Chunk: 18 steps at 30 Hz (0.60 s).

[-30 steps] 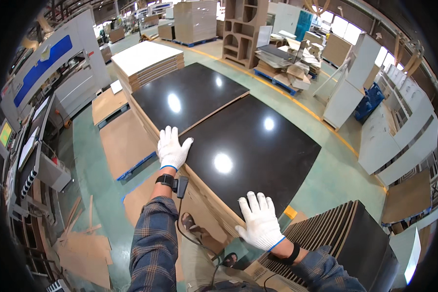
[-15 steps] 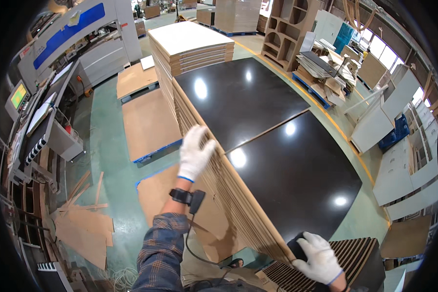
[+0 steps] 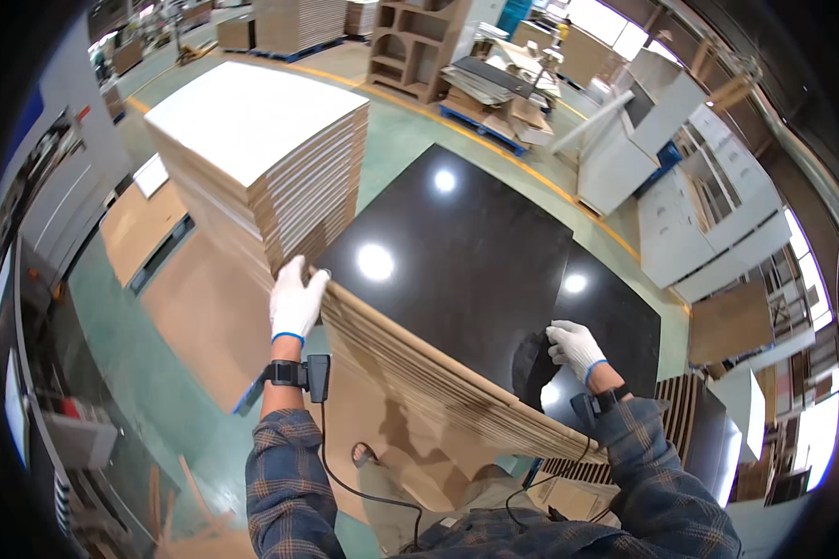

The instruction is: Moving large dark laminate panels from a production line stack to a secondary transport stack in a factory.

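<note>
Glossy black panel point(image 3: 457, 270), big, flat, square-cornered, lies on top of a stack of brown boards point(image 3: 410, 373) w/ layered edges. Second stack w/ white top sheet point(image 3: 242, 116) stands just behind, to the left. Left hand point(image 3: 296, 298), white knit glove, fingers curled over the panel's near-left corner. Right hand point(image 3: 573, 347), gloved too, rests on the panel's near-right edge; can't tell if its fingers close on the edge.

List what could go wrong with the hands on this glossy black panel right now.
1. The left hand grips only a corner of the black panel and the right hand its near edge; on a wide, glossy board the gloves might slip.
2. The taller white-topped stack stands close beside that corner, so the fingers could get pinched against it.
</note>
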Tool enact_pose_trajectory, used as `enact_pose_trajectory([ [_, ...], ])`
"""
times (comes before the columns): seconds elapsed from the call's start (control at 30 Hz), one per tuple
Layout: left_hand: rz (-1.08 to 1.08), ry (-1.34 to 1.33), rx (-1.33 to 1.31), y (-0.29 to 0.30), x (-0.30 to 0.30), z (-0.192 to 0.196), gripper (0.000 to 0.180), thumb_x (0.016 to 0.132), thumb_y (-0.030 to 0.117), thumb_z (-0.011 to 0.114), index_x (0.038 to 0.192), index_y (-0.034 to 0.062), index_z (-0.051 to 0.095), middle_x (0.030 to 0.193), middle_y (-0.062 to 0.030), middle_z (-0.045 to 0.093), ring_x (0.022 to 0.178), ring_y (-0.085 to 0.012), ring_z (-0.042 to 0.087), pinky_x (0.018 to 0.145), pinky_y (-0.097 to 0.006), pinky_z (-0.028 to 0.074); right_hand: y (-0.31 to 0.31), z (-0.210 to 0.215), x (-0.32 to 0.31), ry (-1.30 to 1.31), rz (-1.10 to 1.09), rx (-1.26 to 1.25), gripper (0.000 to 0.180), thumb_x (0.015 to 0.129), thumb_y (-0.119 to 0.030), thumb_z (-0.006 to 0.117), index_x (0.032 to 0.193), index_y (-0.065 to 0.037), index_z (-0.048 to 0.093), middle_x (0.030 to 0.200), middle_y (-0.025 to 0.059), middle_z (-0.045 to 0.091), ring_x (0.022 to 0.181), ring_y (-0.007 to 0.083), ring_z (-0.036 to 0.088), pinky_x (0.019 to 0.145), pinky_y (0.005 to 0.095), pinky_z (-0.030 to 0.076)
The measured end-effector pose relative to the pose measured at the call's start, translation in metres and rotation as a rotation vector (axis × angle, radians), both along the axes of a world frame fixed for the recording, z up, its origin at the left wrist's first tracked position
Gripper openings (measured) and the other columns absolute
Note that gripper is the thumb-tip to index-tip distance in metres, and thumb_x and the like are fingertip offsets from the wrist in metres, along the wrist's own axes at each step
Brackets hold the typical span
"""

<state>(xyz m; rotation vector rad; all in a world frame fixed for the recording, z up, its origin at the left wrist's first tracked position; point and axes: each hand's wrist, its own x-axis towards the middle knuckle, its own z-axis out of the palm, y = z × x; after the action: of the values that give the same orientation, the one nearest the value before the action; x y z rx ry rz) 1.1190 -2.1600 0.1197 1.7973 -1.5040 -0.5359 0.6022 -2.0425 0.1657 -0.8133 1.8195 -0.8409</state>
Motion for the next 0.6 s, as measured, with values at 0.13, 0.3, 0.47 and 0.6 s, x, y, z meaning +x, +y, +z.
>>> enact_pose_trajectory([
  [0.13, -0.264, -0.096, 0.183, -0.054, -0.012, 0.017, 0.072, 0.094, 0.052, 0.071, 0.140, -0.0022, 0.064, 0.138, -0.0305, 0.066, 0.129, -0.0454, 0.063, 0.112, -0.050, 0.050, -0.031, -0.002, 0.022, 0.000, -0.130, 0.041, 0.015, 0.102, -0.017, 0.069, 0.105, -0.004, 0.065, 0.079, -0.0012, 0.054, 0.059, 0.0093, 0.052, 0.050, 0.0286, 0.040],
  [0.3, -0.292, -0.183, 0.255, -0.084, -0.028, 0.026, 0.057, 0.090, 0.048, 0.077, 0.121, 0.0013, 0.068, 0.121, -0.0269, 0.072, 0.116, -0.0449, 0.069, 0.102, -0.052, 0.054, -0.041, -0.008, 0.018, -0.057, -0.216, 0.068, 0.014, 0.102, -0.016, 0.067, 0.090, -0.011, 0.061, 0.072, -0.0033, 0.048, 0.056, 0.0101, 0.049, 0.049, 0.0283, 0.041],
  [0.47, -0.260, -0.086, 0.221, -0.081, -0.024, 0.025, 0.063, 0.086, 0.035, 0.083, 0.134, -0.0008, 0.064, 0.126, -0.0246, 0.069, 0.119, -0.0438, 0.064, 0.106, -0.051, 0.051, -0.050, -0.008, 0.029, 0.142, -0.284, 0.093, 0.012, 0.101, -0.018, 0.069, 0.104, -0.006, 0.068, 0.067, -0.0018, 0.052, 0.052, 0.0106, 0.048, 0.048, 0.0294, 0.040],
  [0.6, -0.270, 0.190, 0.245, -0.061, 0.003, 0.017, 0.057, 0.086, 0.026, 0.081, 0.134, 0.0011, 0.066, 0.128, -0.0216, 0.069, 0.122, -0.0409, 0.065, 0.106, -0.049, 0.051, -0.076, -0.024, 0.025, 0.410, -0.424, 0.081, 0.029, 0.101, -0.024, 0.071, 0.118, -0.001, 0.072, 0.078, 0.0010, 0.062, 0.065, 0.0129, 0.059, 0.058, 0.0313, 0.047],
])
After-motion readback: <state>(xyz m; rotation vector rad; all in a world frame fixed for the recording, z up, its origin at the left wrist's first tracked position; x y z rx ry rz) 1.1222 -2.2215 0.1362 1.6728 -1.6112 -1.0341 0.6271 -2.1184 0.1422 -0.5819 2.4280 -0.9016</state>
